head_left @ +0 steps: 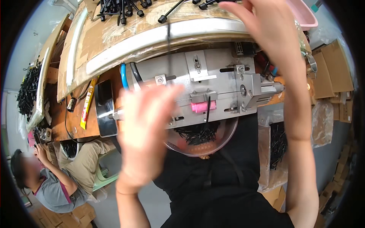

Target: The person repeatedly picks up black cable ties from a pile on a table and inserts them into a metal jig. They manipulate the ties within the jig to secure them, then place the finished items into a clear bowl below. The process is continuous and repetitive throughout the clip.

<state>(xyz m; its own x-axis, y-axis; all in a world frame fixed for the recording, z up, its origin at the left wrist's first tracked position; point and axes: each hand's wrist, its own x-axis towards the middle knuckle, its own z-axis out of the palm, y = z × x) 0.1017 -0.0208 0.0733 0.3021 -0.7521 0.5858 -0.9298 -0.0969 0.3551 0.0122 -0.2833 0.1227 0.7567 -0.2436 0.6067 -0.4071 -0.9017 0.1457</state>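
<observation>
My left hand, smeared by motion, is over the left end of a metal jig plate. A blurred thin black rod stands just beyond its fingertips; whether the fingers hold it cannot be told. My right hand reaches over the cardboard-covered bench top, thumb stretched apart, other fingers partly cut off by the upper edge. Near the thumb lie black rods with thick heads. On the jig, a metal block sits above a pink piece, with another black rod upright in front of it.
A translucent bowl of black pieces is below the jig. More rods lie on the cardboard top. A phone-like black slab and yellow packet are left. Another person sits at lower left. Cartons stand right.
</observation>
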